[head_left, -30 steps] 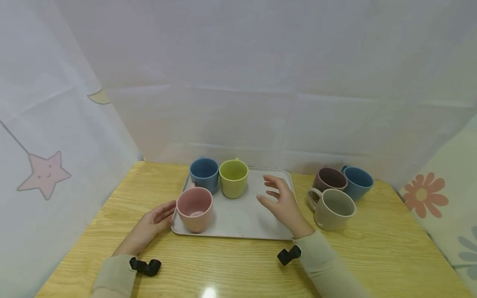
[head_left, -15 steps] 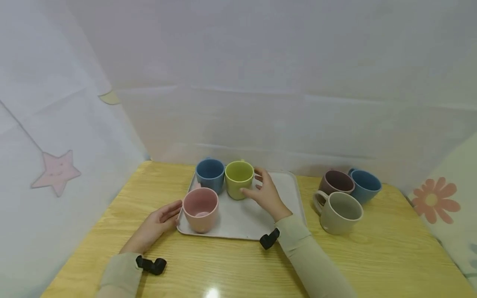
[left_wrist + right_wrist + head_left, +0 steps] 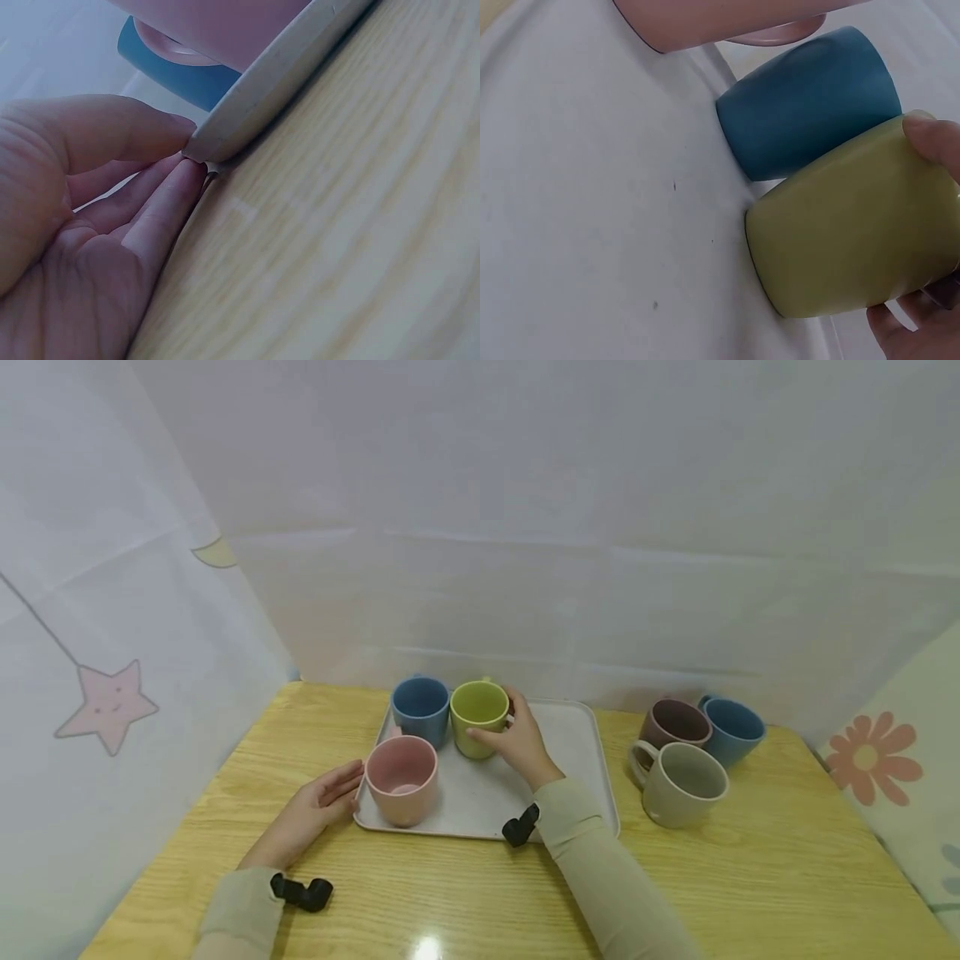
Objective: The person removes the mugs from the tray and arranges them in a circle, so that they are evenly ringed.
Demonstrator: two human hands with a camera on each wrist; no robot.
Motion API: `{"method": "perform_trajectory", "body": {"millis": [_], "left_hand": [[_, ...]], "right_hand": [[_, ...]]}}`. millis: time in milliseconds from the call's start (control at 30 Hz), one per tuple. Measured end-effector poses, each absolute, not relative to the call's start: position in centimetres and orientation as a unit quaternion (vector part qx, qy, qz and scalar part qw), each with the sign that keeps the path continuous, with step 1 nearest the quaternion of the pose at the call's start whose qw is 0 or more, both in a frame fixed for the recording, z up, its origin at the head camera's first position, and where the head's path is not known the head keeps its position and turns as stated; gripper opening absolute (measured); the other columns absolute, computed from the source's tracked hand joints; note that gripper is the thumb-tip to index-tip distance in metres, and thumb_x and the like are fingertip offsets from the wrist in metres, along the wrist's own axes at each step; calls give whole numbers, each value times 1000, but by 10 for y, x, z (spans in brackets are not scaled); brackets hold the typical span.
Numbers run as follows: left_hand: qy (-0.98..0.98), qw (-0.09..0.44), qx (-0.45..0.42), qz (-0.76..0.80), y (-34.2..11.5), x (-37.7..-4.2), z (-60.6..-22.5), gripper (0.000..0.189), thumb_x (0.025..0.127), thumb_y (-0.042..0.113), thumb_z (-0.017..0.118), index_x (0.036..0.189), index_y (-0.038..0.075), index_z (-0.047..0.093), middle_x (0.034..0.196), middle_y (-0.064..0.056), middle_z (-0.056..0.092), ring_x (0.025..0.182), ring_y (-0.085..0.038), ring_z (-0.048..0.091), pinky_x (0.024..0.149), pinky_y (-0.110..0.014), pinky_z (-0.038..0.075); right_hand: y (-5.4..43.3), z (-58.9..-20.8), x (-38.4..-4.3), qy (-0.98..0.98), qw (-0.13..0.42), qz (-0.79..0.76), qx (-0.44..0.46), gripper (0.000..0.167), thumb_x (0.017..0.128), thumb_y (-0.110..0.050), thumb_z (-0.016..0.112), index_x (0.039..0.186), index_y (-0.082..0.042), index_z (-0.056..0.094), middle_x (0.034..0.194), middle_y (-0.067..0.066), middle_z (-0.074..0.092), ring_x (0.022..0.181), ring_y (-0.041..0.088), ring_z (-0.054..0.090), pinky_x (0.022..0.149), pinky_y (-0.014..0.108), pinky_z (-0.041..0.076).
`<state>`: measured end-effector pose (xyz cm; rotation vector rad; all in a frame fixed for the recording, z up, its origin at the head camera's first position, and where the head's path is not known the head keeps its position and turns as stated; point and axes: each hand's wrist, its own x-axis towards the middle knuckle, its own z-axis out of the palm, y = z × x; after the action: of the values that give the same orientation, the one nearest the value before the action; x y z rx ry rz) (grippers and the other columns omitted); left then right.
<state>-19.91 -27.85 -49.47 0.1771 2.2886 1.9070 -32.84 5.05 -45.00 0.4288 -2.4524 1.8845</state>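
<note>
On the tray [image 3: 480, 802] stand a pink mug [image 3: 408, 802], a blue mug [image 3: 422, 722] and a yellow-green mug [image 3: 472, 743]. My right hand [image 3: 521, 745] grips the yellow-green mug near its rim, thumb on the near side and fingers round the right side. That mug stands upright, close beside the blue one, as the right wrist view shows too. My left hand [image 3: 311, 810] is at the tray's left front corner. In the left wrist view its thumb [image 3: 135, 131] lies at the rim's upper edge and the fingers [image 3: 169, 199] are beneath, pinching the rim.
Right of the tray, a beige mug [image 3: 678, 789], a purple mug [image 3: 667, 727] and a second blue mug [image 3: 731, 735] stand grouped on the wooden table [image 3: 420, 893]. A white cloth [image 3: 510, 568] hangs behind the table.
My right hand has moved left from above the tray's right half and taken hold of the yellow-green mug. The left hand stays at the tray's corner. The head view has shifted slightly.
</note>
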Motion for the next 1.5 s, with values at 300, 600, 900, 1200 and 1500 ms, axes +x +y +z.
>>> {"method": "perform_trajectory", "body": {"millis": [300, 600, 900, 1200, 1500], "left_hand": [[761, 80, 59, 641, -279, -200, -492, 70, 103, 20, 63, 159, 1, 27, 159, -21, 35, 127, 9, 45, 100, -13, 43], [770, 81, 51, 631, -277, -199, -493, 70, 103, 22, 63, 160, 3, 28, 159, -19, 37, 142, -15, 39, 100, -12, 43], [769, 86, 46, 632, -276, -198, -491, 69, 103, 21, 63, 159, 3, 29, 159, -20, 37, 139, -9, 42, 99, -13, 43], [768, 86, 48, 633, -278, -198, -494, 69, 103, 21, 63, 159, 3, 28, 159, -21, 36, 144, -19, 38, 100, -12, 42], [769, 86, 55, 631, -278, -197, -491, 69, 103, 21, 62, 160, 3, 28, 160, -20, 35, 144, -20, 37, 100, -13, 43]], "right_hand": [[50, -450, -328, -789, 24, 600, 129, 91, 74, -25, 93, 149, -12, 43, 142, 7, 54, 134, 23, 48, 112, 43, 41], [54, -453, -324, -789, 57, 600, 118, 91, 70, -26, 96, 146, -11, 48, 140, 6, 56, 132, 23, 51, 112, 39, 42], [61, -457, -314, -788, 83, 601, 106, 90, 66, -27, 98, 142, -10, 52, 136, 5, 57, 130, 22, 51, 113, 37, 41], [77, -459, -303, -792, 105, 597, 81, 88, 67, -34, 97, 140, -13, 53, 133, 3, 58, 126, 23, 53, 112, 41, 43], [102, -442, -286, -783, 154, 596, 91, 86, 69, -25, 97, 140, -7, 52, 135, 7, 55, 123, 25, 53, 112, 40, 41]]}}
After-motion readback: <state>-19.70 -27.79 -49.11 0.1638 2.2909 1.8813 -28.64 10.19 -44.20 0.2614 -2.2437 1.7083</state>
